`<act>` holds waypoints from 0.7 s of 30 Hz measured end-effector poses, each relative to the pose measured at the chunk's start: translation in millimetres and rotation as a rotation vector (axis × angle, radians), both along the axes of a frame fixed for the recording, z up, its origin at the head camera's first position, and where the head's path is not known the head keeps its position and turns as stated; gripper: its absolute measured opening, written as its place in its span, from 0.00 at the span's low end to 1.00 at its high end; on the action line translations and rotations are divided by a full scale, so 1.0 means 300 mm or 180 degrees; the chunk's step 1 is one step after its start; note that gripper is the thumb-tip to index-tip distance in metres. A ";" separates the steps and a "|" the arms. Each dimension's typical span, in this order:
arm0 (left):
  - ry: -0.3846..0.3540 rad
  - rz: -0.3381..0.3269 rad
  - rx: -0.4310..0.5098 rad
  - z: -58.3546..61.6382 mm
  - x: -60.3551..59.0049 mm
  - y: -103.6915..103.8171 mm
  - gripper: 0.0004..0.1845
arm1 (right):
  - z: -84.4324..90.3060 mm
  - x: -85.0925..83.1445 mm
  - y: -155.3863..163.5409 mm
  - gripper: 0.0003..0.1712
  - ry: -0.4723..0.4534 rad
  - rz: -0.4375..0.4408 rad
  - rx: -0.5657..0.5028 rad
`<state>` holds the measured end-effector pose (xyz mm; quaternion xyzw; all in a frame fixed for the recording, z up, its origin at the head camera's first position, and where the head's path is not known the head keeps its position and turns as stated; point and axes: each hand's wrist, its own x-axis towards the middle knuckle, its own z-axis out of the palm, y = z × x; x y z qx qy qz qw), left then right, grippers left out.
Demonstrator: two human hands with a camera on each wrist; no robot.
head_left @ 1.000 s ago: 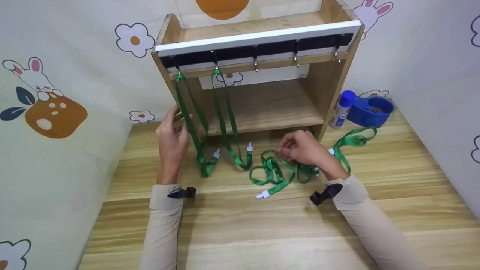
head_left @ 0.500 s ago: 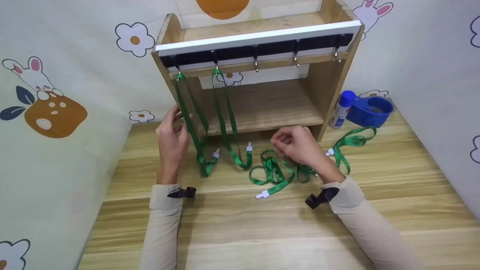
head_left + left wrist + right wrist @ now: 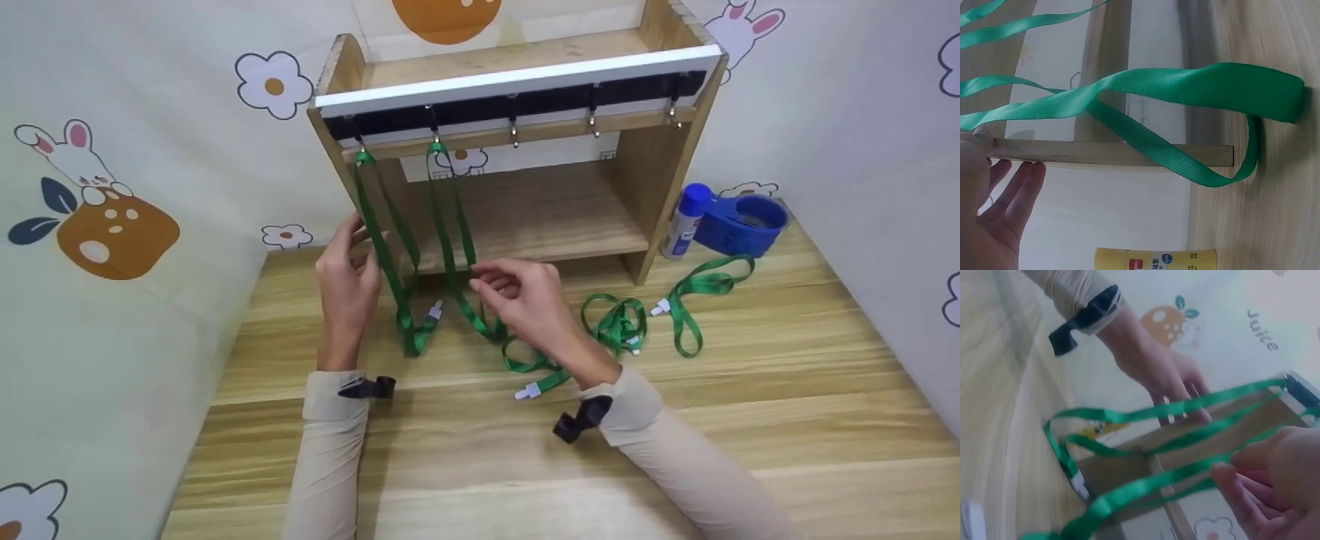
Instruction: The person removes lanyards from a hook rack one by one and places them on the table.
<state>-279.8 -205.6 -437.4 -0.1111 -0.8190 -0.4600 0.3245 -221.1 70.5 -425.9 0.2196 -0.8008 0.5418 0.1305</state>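
Observation:
A wooden shelf unit [image 3: 660, 172] carries a row of metal hooks [image 3: 515, 135] under its white front rail. Two green lanyards hang from the two leftmost hooks. My left hand [image 3: 349, 270] stands by the first lanyard [image 3: 394, 285], thumb against the strap [image 3: 1185, 84] and fingers [image 3: 1016, 185] straight. My right hand [image 3: 517, 292] has curled fingers pinching the second hanging lanyard [image 3: 450, 240]; in the right wrist view its fingertips [image 3: 1230, 484] sit on that green strap [image 3: 1129, 492]. Loose green lanyards [image 3: 615, 326] lie on the table right of it.
A further lanyard [image 3: 697, 285] trails toward a blue tape dispenser [image 3: 742, 221] and a blue-capped bottle [image 3: 686, 221] at the shelf's right. A white clip [image 3: 526, 391] lies below my right wrist. Three hooks hang bare. Patterned walls close in on both sides.
My right hand has left the loose lanyards on the table and moved left to the second hanging lanyard. The left hand has stayed at the first lanyard.

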 end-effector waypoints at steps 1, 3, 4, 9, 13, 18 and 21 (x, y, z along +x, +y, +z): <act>0.0000 0.0002 0.0000 0.000 0.000 -0.001 0.24 | 0.002 -0.002 -0.017 0.13 0.0072 -0.0064 -0.0014; 0.0015 0.0005 -0.0010 0.003 0.001 -0.003 0.25 | 0.006 -0.010 -0.048 0.15 0.0216 -0.0224 -0.0035; 0.0025 0.0013 -0.0019 0.003 0.000 -0.005 0.25 | 0.007 -0.015 -0.063 0.16 0.0290 -0.0312 -0.0048; 0.0134 0.0006 -0.0057 -0.001 -0.005 -0.006 0.23 | 0.009 -0.041 -0.127 0.22 0.0590 -0.0622 -0.0128; 0.0110 -0.0007 -0.0012 -0.008 -0.005 -0.002 0.23 | 0.005 -0.052 -0.162 0.22 0.0901 -0.0740 -0.0288; 0.0063 -0.0040 0.0052 -0.009 -0.004 0.003 0.23 | 0.005 -0.051 -0.179 0.21 0.1255 -0.0887 -0.0611; 0.0091 -0.0044 0.0074 -0.006 -0.005 0.000 0.23 | 0.012 -0.049 -0.190 0.27 0.1207 -0.0881 -0.0599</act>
